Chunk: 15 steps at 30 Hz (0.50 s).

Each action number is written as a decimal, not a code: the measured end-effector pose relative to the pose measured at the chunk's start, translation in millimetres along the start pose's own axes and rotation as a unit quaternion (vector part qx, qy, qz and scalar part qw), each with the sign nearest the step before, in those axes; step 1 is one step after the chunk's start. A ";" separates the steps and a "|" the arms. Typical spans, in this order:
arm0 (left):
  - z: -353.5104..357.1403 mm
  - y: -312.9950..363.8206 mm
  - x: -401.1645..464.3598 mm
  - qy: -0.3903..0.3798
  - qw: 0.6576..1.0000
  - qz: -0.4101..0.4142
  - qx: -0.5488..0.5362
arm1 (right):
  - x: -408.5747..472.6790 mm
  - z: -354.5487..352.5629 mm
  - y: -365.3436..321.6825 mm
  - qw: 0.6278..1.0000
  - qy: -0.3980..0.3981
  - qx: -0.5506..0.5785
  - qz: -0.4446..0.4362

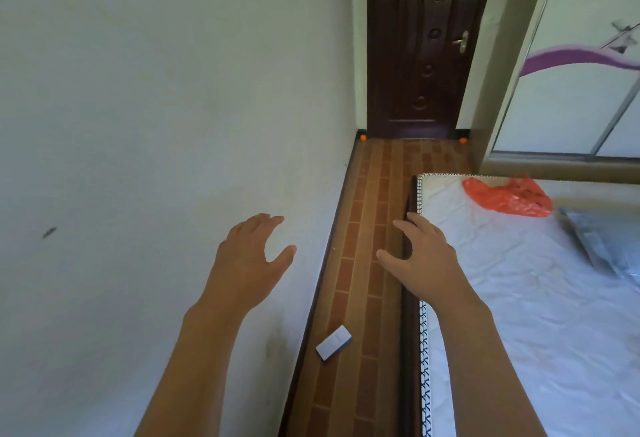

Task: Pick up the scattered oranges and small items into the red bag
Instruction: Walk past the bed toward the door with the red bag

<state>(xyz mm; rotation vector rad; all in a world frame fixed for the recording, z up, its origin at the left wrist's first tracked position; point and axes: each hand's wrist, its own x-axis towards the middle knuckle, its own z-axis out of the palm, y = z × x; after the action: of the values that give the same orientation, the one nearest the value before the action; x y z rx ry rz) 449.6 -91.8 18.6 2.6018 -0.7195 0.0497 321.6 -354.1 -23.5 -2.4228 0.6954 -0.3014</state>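
Note:
The red plastic bag lies crumpled on the far corner of the mattress. Two small oranges sit on the floor at the foot of the door, one by the left wall and one at the right. A small white box lies on the brick-pattern floor near the wall. My left hand is raised in front of the wall, fingers relaxed, holding nothing. My right hand hovers over the bed's left edge, fingers spread, also holding nothing.
A narrow strip of brick-pattern floor runs between the white wall and the bed frame to a dark wooden door. A wardrobe with printed sliding doors stands at the right. Grey folded material lies on the mattress.

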 end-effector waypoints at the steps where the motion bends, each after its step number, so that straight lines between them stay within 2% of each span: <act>1: 5.8 2.0 7.0 -0.004 1.000 0.004 0.001 | 5.0 -0.4 4.0 1.000 0.000 0.003 0.003; 15: 103.4 25.3 162.1 -0.045 0.994 0.099 -0.022 | 104.4 5.0 65.1 0.996 0.046 -0.048 0.051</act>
<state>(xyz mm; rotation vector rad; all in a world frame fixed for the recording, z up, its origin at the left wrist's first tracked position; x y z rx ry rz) 568.8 -232.8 -40.7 2.4951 -0.9977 -0.0244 384.2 -453.2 -61.2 -2.4662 0.8910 -0.3462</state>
